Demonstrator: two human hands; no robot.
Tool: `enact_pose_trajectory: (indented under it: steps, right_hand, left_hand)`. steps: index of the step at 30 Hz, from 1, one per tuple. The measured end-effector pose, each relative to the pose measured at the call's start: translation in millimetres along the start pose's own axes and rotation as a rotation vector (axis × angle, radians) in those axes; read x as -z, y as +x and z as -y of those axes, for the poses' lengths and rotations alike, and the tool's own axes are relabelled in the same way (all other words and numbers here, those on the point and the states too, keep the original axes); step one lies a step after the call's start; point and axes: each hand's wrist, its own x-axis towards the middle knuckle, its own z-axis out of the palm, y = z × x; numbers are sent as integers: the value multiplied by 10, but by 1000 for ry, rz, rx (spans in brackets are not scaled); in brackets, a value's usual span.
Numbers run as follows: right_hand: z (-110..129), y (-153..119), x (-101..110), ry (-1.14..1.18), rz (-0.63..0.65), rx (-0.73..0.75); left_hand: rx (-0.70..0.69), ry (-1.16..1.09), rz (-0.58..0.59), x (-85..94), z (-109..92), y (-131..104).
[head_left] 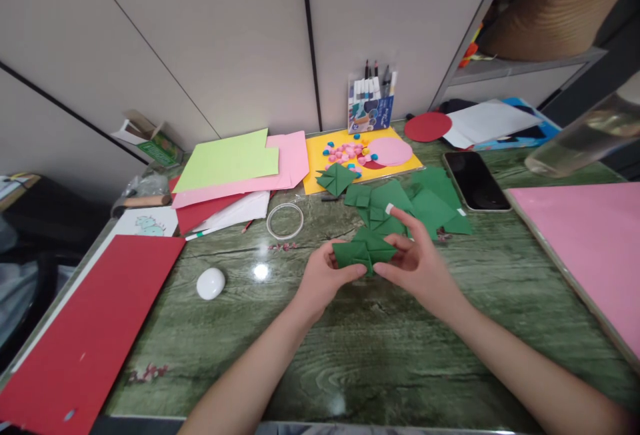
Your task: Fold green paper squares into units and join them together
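A folded piece of green paper (354, 255) is held up between both hands over the table. My left hand (325, 278) pinches its left side, thumb in front and fingers behind. On the right side, my right hand (423, 265) grips it between the thumb and the lower fingers, while the index finger is raised. Just beyond the hands lie more folded green papers (390, 198), partly overlapping. Another folded green piece (335, 180) rests at the front edge of a yellow sheet (315, 168).
Pink and blue paper bits (345, 152) lie on the yellow sheet. A phone (477, 180) and a pink sheet (585, 242) are right; a clear bottle (585, 132) stands behind. Left are a white round object (211, 284), tape ring (285, 222) and red sheet (100, 322). Markers (371, 98) stand behind.
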Motion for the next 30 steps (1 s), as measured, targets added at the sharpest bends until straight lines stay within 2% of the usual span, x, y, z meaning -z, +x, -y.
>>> enact_pose_trajectory:
  steps: [7,13,17,21,24,27,30]
  right_hand:
    - [-42,-31,-33,-18,47,-21]
    - [-65,-47,-71,0,58,-41]
    - [-43,-40,-48,-15,6,-13]
    - [68,-29,48,-117,-99,87]
    - [150,-29,90,-188,-38,107]
    - [159,-28,74,-236,60,27]
    - [122,-25,44,-273,56,-22]
  left_hand:
    - [-90,133,-40,8,-10,-50]
    - [-98,33,52,-31,16,-102]
    - [-22,-33,8,-49,26,-79]
    - [-25,12,-122,-22,19,-32]
    - [-47,67,-154,-10,2,-25]
    - [-64,53,-126,-19,-13,-44]
    - [-70,85,-131,-27,-12,-61]
